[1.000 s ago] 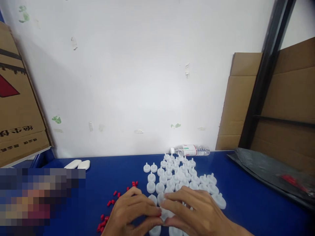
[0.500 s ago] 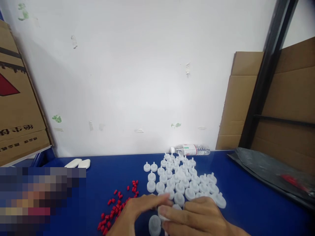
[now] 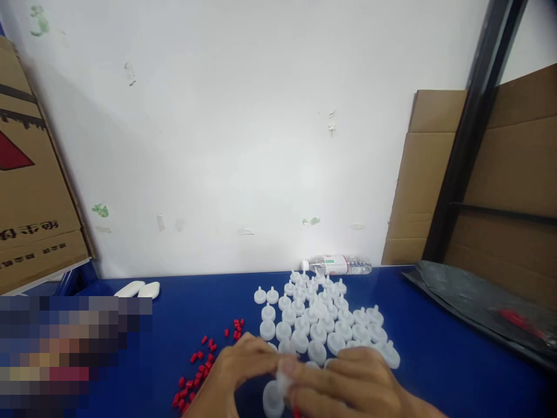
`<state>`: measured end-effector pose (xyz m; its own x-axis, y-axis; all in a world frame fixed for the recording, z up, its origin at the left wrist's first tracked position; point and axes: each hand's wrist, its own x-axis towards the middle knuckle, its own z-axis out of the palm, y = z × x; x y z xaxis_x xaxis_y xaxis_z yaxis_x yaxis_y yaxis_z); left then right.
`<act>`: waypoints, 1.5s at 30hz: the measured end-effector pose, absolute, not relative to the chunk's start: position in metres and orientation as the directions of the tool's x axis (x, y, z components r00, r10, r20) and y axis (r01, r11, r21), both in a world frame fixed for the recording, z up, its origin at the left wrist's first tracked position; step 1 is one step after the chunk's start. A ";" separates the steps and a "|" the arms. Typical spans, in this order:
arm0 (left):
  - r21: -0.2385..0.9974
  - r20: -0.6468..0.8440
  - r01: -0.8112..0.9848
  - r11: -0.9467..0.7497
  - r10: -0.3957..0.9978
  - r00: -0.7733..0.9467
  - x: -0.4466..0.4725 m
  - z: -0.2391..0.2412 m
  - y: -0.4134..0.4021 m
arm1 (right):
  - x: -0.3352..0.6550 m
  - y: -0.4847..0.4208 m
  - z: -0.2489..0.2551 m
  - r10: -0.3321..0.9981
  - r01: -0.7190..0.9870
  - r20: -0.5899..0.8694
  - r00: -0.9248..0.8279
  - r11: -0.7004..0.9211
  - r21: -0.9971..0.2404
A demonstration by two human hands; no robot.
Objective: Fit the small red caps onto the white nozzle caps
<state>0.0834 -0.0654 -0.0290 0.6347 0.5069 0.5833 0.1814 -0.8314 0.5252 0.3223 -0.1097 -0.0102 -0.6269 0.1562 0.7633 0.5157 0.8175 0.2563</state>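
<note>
My left hand [image 3: 237, 368] and my right hand [image 3: 350, 386] meet at the bottom of the view, fingertips pinched together on a small white plastic cap [image 3: 285, 377]. Another white cap [image 3: 272, 400] lies just below the fingers on the blue table [image 3: 200, 307]. Several upright white caps [image 3: 319, 316] stand in a cluster right behind my hands. Small red pieces [image 3: 198, 371] are scattered to the left of my left hand.
A clear water bottle [image 3: 337, 265] lies against the white wall. Two white oblong objects [image 3: 139, 289] rest at the back left. Cardboard boxes [image 3: 30, 174] stand left and right, a black bag [image 3: 483, 305] lies on the right. A blurred patch covers the lower left.
My left hand has curled its fingers in toward the right hand, and both now pinch the cap more tightly. The hands stay at the same spot.
</note>
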 end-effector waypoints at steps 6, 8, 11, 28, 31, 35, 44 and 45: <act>0.375 0.590 0.566 -0.734 0.660 0.465 0.054 -0.009 -0.025 | 0.370 -0.067 0.002 0.503 0.882 0.808 -0.306 0.470 0.042; 0.315 0.509 0.664 -0.678 0.711 0.485 0.042 -0.010 -0.006 | 0.391 -0.052 0.005 0.714 0.987 0.689 -0.124 0.161 0.010; 0.300 0.393 0.717 -0.629 0.767 0.508 0.030 -0.019 0.015 | 0.418 -0.037 0.003 0.844 0.999 0.534 0.036 -0.049 0.010; 0.294 0.231 0.723 -0.626 0.780 0.582 0.026 -0.031 0.026 | 0.436 -0.017 -0.027 0.932 0.948 0.301 -0.200 0.262 -0.181; 0.286 0.240 0.734 -0.616 0.787 0.568 0.026 -0.032 0.025 | 0.432 -0.018 -0.030 0.922 0.934 0.316 -0.224 0.296 -0.202; 0.268 0.290 0.753 -0.601 0.796 0.532 0.025 -0.031 0.024 | 0.430 -0.020 -0.021 0.888 0.926 0.414 -0.201 0.310 -0.214; 0.403 0.549 0.581 -0.707 0.695 0.465 0.047 -0.012 -0.008 | 0.382 -0.052 -0.006 0.704 0.826 0.614 -0.358 0.545 -0.142; 0.458 0.550 0.543 -0.704 0.704 0.449 0.053 -0.011 -0.015 | 0.373 -0.057 -0.008 0.638 0.774 0.640 -0.429 0.625 -0.104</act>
<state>0.0531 -0.0153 -0.0111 0.4492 0.7043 0.5496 0.5431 -0.7038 0.4579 0.3733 -0.0567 -0.0076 -0.4291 0.6378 0.6396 0.7737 0.6249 -0.1041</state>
